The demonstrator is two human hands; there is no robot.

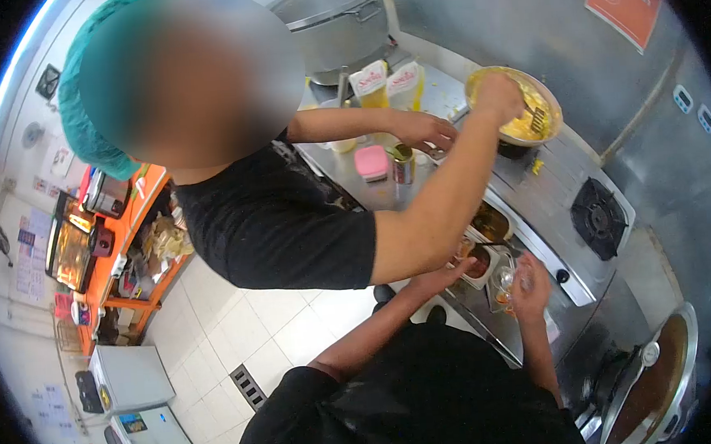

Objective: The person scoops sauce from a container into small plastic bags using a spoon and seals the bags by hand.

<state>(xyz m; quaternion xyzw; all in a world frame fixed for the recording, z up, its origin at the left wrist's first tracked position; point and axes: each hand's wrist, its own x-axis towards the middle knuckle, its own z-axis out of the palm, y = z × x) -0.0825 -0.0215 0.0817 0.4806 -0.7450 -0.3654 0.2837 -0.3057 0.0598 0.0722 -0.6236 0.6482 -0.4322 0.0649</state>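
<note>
My left hand (447, 276) reaches to the near side of a metal container of reddish food (478, 263); its fingertips are small and partly hidden at the rim. My right hand (530, 286) is closed just right of a clear jar (503, 282), its fingers bent together. A thin dark handle (495, 243) crosses over the containers towards its fingertips; what the hand grips is too small to make out. Behind the reddish food sits another container with dark food (490, 223).
A co-worker in a black shirt (274, 219) leans in from the left, one hand over a pan of yellow food (537, 101). A burner (599, 217) is at right, a large pot (654, 383) at lower right. A pink-lidded tub (371, 163) and can (402, 164) stand behind.
</note>
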